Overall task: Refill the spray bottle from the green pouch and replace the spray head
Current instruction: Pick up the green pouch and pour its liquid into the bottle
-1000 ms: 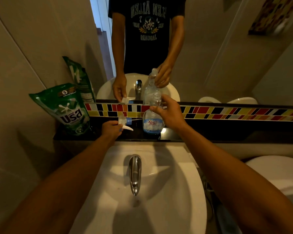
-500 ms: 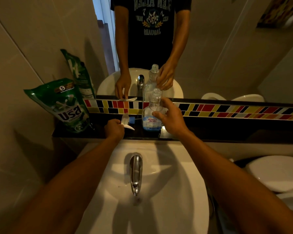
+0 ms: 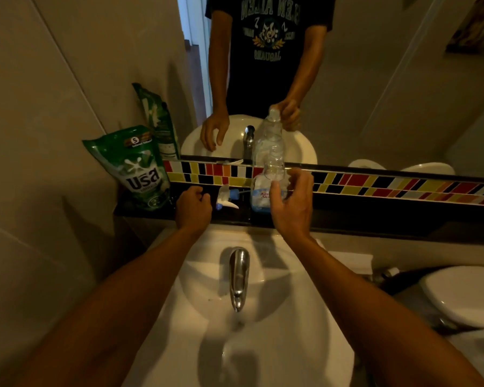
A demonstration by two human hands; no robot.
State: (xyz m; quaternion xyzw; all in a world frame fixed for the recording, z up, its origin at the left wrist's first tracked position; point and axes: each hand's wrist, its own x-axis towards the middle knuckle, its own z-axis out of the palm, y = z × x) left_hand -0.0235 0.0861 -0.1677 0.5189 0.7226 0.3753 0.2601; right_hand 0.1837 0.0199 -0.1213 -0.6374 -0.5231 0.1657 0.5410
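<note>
The clear spray bottle [image 3: 261,195] with a blue label stands upright on the dark ledge [image 3: 375,216] behind the sink, its neck uncapped. The white and blue spray head [image 3: 226,198] lies on the ledge just left of the bottle. The green pouch [image 3: 140,171] leans upright against the left wall at the ledge's end. My left hand [image 3: 193,209] hovers loosely curled just left of the spray head, holding nothing. My right hand [image 3: 291,202] is cupped open at the bottle's right side, its thumb in front of the label.
A white sink [image 3: 263,344] with a chrome tap [image 3: 238,275] lies below my arms. A white toilet lid [image 3: 464,294] is at the right. A mirror above a coloured tile strip [image 3: 403,185] reflects a person, the bottle and the pouch.
My left hand has let go of the spray head, which now lies on the ledge. My right hand has loosened from the bottle's neck and dropped lower beside it.
</note>
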